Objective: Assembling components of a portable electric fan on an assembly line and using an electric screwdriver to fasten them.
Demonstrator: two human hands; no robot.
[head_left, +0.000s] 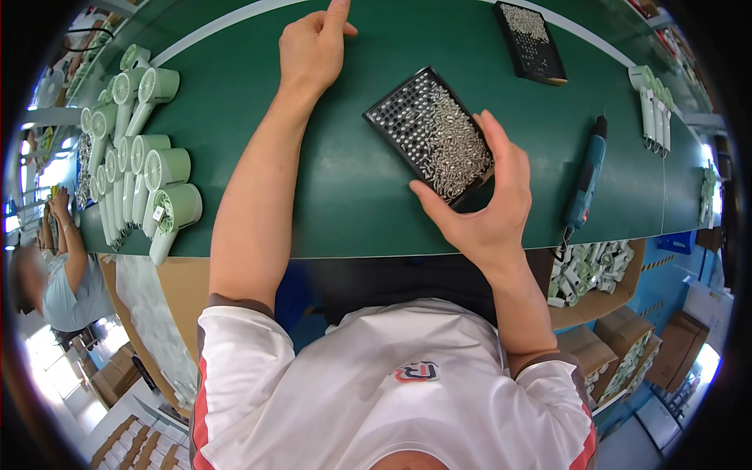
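Note:
A black perforated tray (394, 117) sits in front of me at a slant. Small silvery screws (457, 145) are heaped over its right and near part, with more standing in its holes at the left. My right hand (497, 196) is wrapped around the tray's near right end, thumb on the near side and fingers along the right edge. Whether the tray touches the table cannot be told. My left hand (315, 48) reaches to the top edge of the view, back upward. Its index finger points away and is cut off; the other fingers curl under, hiding anything in them.
Pale green handheld fans (168, 166) stand clustered at the left of the green table (345, 204). A teal electric screwdriver (587, 172) lies at the right, below a second screw tray (540, 66). More fan parts (650, 110) sit far right. A co-worker (70, 274) is at left.

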